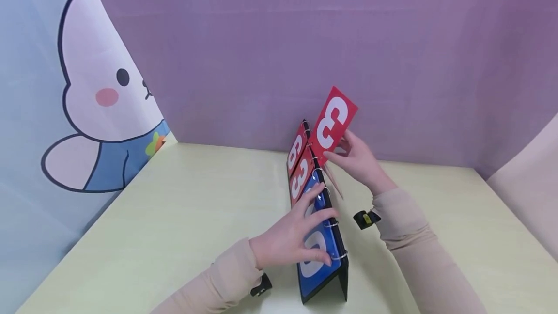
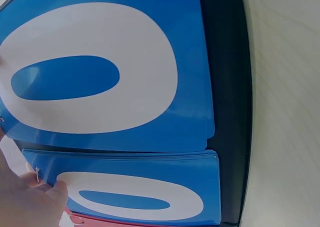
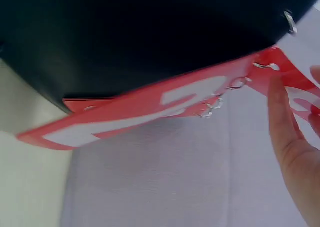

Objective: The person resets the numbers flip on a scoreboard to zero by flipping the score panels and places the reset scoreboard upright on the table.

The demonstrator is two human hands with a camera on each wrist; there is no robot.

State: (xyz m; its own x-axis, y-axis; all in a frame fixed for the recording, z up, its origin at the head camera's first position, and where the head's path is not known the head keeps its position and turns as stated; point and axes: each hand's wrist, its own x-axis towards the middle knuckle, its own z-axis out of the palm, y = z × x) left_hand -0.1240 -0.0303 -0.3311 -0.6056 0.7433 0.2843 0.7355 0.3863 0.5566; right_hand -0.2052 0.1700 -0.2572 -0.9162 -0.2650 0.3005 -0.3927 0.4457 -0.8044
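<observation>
- My right hand (image 1: 359, 161) is up at the top edge, thumb in front and fingers behind, pinching the lifted red card (image 1: 333, 120) by its lower part: a narrow grip, white 3 showing!
- That card slants above the black scoreboard (image 1: 344, 277), which stands tent-like and lengthwise on the pale table (image 1: 218, 197).
- Left hand (image 1: 292, 239) now: fingers spread wide, laid over the near half, touching the blue cards and the top edge.
- Left wrist view: two blue cards, the large zero (image 2: 150, 42) and the smaller zero (image 2: 195, 202), lie side by side against the black panel.
- On the front's far half, two red cards: another 3 (image 1: 300, 180) and, beyond it, a 6 or 9 (image 1: 297, 151), I can't tell which.
- Right wrist view: a red flap (image 3: 135, 114) hangs off the back, its numeral too slanted to read.
</observation>
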